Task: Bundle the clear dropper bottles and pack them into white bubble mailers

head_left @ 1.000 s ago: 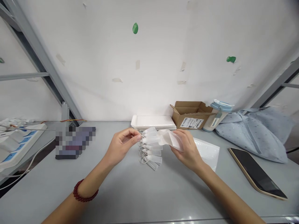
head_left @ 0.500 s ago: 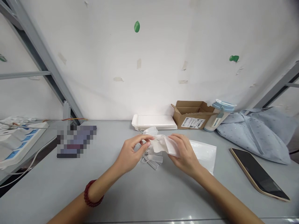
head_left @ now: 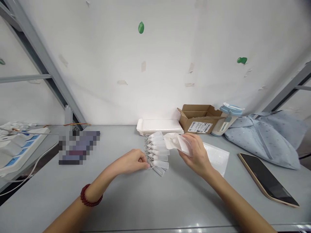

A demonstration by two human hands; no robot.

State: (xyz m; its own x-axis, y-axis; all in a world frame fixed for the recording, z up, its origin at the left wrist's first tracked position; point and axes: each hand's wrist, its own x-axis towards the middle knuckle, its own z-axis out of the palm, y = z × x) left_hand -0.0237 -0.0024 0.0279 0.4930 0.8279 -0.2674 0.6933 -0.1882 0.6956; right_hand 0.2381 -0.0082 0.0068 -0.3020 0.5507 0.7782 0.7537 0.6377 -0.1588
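Note:
A fan of several small clear plastic tags (head_left: 157, 152) with loops lies on the grey table (head_left: 136, 197). My left hand (head_left: 132, 160) rests on the table beside them, fingers pinched at the loop of the lowest tag. My right hand (head_left: 195, 152) is raised a little above the table and grips a small white plastic bag (head_left: 175, 142), whose open end points toward the tags. A red bead bracelet (head_left: 88, 196) is on my left wrist.
A stack of white trays (head_left: 159, 126), an open cardboard box (head_left: 199, 118) and a blue-lidded cup (head_left: 227, 119) stand by the wall. A white pouch (head_left: 217, 157), a tablet (head_left: 267, 179) and blue cloth (head_left: 267, 136) lie right; a power strip (head_left: 17, 147) left.
My left hand dropped from the bag's mouth down to the lowest tag on the table. My right hand lifted the bag slightly up and to the right.

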